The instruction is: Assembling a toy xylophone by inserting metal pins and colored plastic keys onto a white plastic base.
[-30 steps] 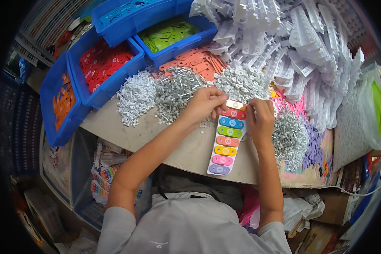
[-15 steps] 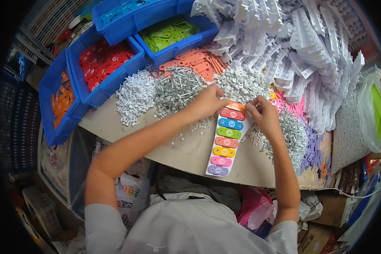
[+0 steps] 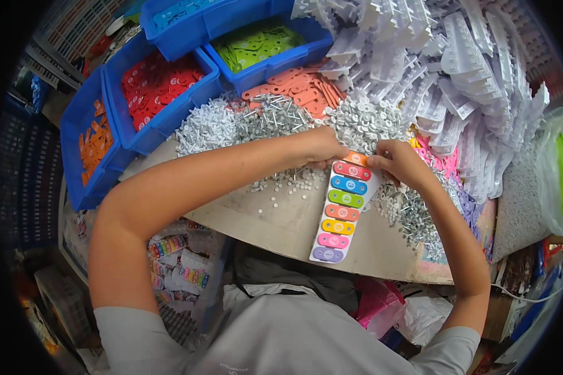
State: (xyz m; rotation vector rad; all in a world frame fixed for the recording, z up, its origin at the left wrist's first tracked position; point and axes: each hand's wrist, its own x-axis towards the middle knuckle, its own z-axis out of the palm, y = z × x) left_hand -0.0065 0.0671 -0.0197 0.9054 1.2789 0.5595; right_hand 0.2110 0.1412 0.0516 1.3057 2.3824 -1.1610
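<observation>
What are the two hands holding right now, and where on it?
Both hands pinch the far end of the toy xylophone, left and right of its orange top bar; whether a pin is also held cannot be told.

The toy xylophone (image 3: 342,206) looks like smooth plastic, its coloured bars glossy. The pins (image 3: 275,119) shine like metal; the tabletop (image 3: 281,215) is matt and scuffed.
</observation>
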